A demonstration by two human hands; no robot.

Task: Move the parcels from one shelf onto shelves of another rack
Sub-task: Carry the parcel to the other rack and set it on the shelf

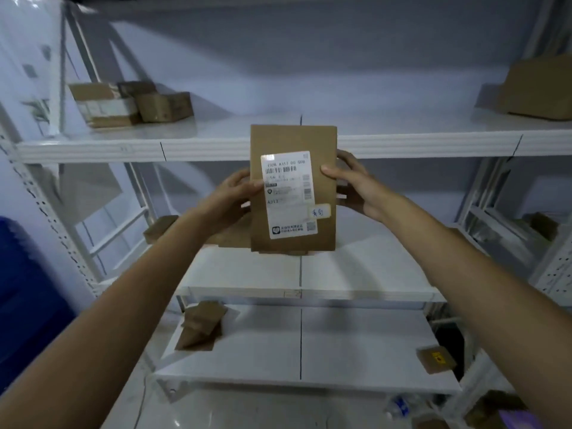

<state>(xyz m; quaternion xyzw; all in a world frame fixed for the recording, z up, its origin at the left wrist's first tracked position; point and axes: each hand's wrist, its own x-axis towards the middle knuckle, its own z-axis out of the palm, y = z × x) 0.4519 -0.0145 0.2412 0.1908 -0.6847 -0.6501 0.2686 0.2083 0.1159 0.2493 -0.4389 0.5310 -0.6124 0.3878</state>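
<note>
Between left hand (230,198), right hand (359,187), parcel (292,188) (upright)

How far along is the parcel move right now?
Done: several cardboard parcels already lie on the white rack's shelves. In hand: the left hand and right hand hold a labelled flat parcel upright before the rack. Left: shelving it; the source shelf is out of view.

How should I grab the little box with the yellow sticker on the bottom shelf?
The small box with the yellow sticker lies flat and turned at an angle near the right end of the lowest shelf. Probably best to come from above and in front, pinching its two opposite short sides. Nothing sits beside it, so fingers should have room on both sides.
</note>
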